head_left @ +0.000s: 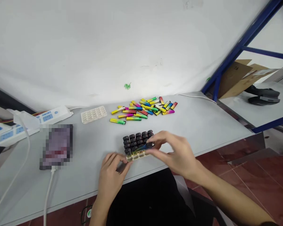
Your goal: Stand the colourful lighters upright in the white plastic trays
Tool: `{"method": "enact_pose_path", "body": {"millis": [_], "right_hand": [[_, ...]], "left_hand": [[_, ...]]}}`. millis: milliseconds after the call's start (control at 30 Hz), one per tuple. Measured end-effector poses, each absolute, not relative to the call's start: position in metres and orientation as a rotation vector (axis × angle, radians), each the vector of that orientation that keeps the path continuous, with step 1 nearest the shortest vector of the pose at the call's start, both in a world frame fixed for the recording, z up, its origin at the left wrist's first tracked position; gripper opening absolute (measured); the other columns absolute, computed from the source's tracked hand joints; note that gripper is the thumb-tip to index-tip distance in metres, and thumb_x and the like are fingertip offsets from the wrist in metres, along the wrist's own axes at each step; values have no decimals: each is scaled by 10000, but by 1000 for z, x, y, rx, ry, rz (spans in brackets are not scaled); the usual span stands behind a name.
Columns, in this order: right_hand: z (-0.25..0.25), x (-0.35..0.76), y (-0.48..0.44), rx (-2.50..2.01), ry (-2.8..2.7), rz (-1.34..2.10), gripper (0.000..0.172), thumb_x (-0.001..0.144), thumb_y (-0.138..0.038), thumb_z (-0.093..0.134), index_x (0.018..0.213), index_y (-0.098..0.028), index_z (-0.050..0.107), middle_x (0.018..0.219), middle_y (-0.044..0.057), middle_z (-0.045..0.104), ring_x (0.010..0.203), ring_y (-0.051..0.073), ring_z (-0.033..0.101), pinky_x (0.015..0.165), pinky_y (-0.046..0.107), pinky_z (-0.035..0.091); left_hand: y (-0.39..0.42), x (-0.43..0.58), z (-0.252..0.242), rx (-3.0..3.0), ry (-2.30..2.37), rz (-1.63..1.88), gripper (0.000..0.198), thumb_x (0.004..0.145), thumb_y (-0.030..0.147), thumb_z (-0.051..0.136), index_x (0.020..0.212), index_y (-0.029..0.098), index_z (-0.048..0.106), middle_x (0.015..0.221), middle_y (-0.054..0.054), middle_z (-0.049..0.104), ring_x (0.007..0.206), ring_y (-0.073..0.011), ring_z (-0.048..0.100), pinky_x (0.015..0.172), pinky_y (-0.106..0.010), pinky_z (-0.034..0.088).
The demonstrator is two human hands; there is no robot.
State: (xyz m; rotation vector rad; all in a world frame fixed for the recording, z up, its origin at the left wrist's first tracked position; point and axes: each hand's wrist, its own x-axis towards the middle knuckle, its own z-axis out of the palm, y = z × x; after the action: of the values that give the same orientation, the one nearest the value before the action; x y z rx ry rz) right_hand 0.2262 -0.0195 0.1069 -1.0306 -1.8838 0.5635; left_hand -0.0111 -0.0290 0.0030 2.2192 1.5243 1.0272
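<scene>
A cream tray (135, 156) near the table's front edge holds several upright sticks with black caps (136, 140). My right hand (176, 153) pinches one colourful stick (145, 146), holding it slanted over the tray's front right slots. My left hand (113, 174) rests on the table at the tray's left corner, fingers curled against it. A loose heap of rainbow-coloured sticks (143, 108) lies farther back on the table.
An empty cream tray (93, 114) lies left of the heap. White power strips (25, 122) and a cable-connected phone (57, 146) sit at the left. A blue metal frame (240, 44), cardboard (240, 77) and a black device (263, 95) are at the right.
</scene>
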Motion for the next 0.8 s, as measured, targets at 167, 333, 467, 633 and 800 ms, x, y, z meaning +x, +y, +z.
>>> {"method": "enact_pose_path", "body": {"millis": [167, 333, 467, 633, 800], "right_hand": [[73, 198, -30, -1054, -2132, 394, 176, 942, -292, 641, 1092, -204, 612, 953, 40, 740, 790, 156, 703, 677, 252, 546], [58, 184, -28, -1161, -2259, 169, 147, 963, -303, 610, 1063, -195, 604, 935, 39, 753, 769, 179, 714, 589, 270, 469], [58, 176, -27, -1248, -2360, 18, 134, 967, -300, 602, 1032, -183, 608, 874, 33, 736, 715, 178, 696, 526, 285, 388], [67, 174, -26, -1162, -2316, -85, 187, 981, -357, 568, 1015, -186, 637, 774, 2, 709, 616, 143, 655, 493, 285, 326], [83, 213, 23, -1258, -1986, -21, 246, 994, -376, 508, 985, -193, 671, 686, -15, 691, 571, 112, 604, 542, 248, 366]], "left_hand": [[-30, -11, 4, 2066, 1627, 972, 223, 857, 416, 684, 941, 241, 573, 943, -16, 651, 943, -233, 600, 802, -365, 495], [-30, -10, 3, 2039, 1642, 980, 247, 863, 434, 660, 1003, 248, 578, 987, -17, 663, 1012, -245, 606, 849, -380, 510], [-29, -10, -1, 2054, 1621, 1011, 204, 880, 402, 641, 1000, 249, 577, 983, -13, 677, 1035, -244, 604, 883, -383, 508], [-29, -12, -2, 2077, 1636, 1023, 230, 883, 406, 635, 1040, 245, 589, 959, -20, 680, 990, -249, 618, 840, -380, 522], [-29, -12, 0, 2106, 1644, 1010, 233, 881, 427, 638, 1019, 246, 591, 942, -19, 679, 1006, -254, 622, 863, -388, 521]]}}
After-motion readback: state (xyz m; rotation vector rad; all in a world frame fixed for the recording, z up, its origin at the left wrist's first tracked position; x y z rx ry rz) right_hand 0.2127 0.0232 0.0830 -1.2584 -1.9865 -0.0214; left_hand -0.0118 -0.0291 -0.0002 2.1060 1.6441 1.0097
